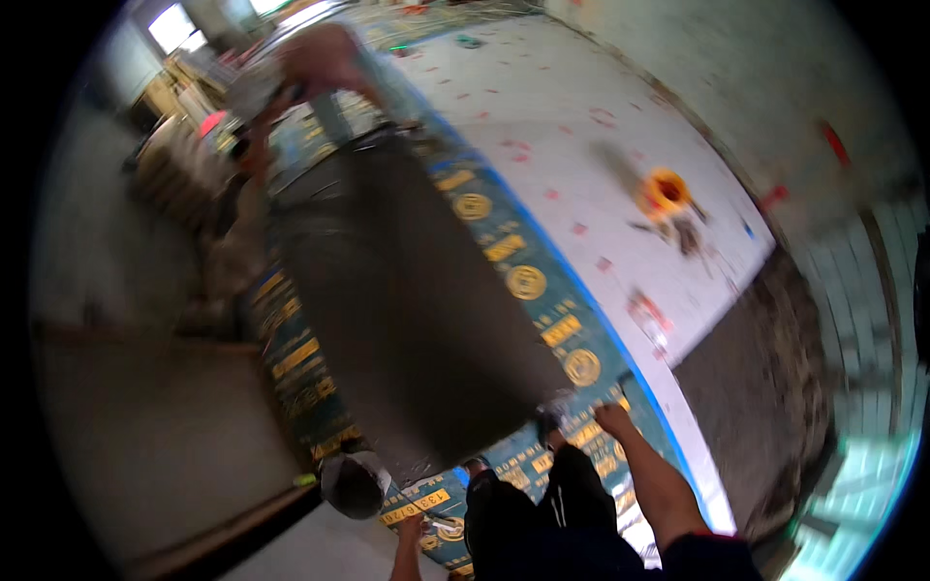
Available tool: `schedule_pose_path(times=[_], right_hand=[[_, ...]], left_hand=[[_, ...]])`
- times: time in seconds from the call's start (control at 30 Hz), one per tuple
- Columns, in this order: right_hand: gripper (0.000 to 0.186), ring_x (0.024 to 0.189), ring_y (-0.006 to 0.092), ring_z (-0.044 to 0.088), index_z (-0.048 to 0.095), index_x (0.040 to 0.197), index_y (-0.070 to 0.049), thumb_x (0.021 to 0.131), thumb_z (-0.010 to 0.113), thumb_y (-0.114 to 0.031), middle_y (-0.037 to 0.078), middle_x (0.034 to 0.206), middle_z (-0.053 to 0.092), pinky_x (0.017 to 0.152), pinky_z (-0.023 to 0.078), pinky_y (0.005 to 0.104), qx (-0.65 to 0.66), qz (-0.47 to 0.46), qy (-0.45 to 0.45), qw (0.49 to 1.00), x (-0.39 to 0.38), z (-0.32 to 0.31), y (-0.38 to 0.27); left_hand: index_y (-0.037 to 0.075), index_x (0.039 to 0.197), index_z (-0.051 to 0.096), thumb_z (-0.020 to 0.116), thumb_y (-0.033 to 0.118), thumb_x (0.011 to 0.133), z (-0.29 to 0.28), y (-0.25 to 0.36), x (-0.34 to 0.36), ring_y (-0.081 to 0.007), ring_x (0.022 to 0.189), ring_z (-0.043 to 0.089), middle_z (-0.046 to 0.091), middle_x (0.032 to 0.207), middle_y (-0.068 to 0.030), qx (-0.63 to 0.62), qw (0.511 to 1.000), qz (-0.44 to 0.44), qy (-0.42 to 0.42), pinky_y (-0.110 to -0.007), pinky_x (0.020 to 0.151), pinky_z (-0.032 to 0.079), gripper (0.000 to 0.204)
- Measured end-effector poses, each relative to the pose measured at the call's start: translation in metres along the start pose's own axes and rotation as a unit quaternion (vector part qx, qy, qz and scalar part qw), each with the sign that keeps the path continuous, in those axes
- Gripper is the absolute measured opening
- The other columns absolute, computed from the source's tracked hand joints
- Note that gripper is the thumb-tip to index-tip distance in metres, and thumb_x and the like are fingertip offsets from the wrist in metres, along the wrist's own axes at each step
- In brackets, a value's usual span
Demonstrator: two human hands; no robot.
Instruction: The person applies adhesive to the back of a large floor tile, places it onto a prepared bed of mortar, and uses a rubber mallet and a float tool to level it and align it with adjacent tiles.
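A large dark grey slab, its top smooth and damp-looking, lies lengthwise in front of me on a printed blue-green floor covering. My right hand hangs beside its near right corner, fingers curled; what they hold, if anything, cannot be made out. Low at the left, my left hand is closed near a thin dark line and a small white piece; blur hides what is in it. A bucket with a dark inside stands by the slab's near left corner. At the far end a co-worker bends over the slab.
Pale large floor tiles with red marks spread to the right. On them stand an orange bucket and several small tools. Beyond is a strip of rough dark mortar beside the wall. Stacked sacks line the left side.
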State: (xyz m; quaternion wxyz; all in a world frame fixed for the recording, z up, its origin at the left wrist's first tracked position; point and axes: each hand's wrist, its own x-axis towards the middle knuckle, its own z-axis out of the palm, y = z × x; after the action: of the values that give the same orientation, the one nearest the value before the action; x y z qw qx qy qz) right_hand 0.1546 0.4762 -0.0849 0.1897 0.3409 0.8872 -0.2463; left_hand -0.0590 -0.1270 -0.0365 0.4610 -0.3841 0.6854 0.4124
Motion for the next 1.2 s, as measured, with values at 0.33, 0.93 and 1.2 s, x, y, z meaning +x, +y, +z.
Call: schedule_pose_path(times=[0.33, 0.93, 1.2], right_hand=[[0.042, 0.093, 0.0447, 0.062, 0.058, 0.112, 0.002, 0.099, 0.032, -0.028, 0.027, 0.094, 0.065, 0.081, 0.048, 0.0527, -0.093, 0.105, -0.094, 0.986, 0.062, 0.035, -0.028], [0.084, 0.071, 0.0171, 0.059, 0.067, 0.102, 0.003, 0.091, 0.033, -0.074, 0.006, 0.085, 0.065, 0.061, 0.044, 0.0265, 0.361, 0.371, -0.036, 0.855, 0.191, 0.165, 0.072], [0.091, 0.094, 0.0284, 0.062, 0.059, 0.115, 0.007, 0.090, 0.031, -0.075, 0.018, 0.109, 0.061, 0.077, 0.053, 0.0401, 0.369, 0.271, -0.042, 0.888, 0.194, 0.184, 0.137]], left_hand=[[0.001, 0.090, 0.068, 0.049, 0.041, 0.093, -0.118, -0.003, 0.217, -0.0378, 0.093, 0.064, 0.066, 0.097, -0.0234, 0.383, 0.856, 0.276, 0.212, -0.049, 0.080, 0.048, 0.044], [-0.008, 0.145, 0.031, 0.037, 0.084, 0.080, -0.042, -0.013, 0.334, -0.0270, 0.136, 0.036, 0.038, 0.148, -0.0151, -0.188, 0.970, 0.004, 0.154, -0.037, 0.112, 0.027, 0.113], [0.002, 0.148, 0.030, 0.037, 0.079, 0.084, -0.006, -0.007, 0.302, -0.0306, 0.128, 0.048, 0.043, 0.145, -0.0154, -0.208, 0.972, 0.090, 0.065, -0.043, 0.108, 0.037, 0.101]])
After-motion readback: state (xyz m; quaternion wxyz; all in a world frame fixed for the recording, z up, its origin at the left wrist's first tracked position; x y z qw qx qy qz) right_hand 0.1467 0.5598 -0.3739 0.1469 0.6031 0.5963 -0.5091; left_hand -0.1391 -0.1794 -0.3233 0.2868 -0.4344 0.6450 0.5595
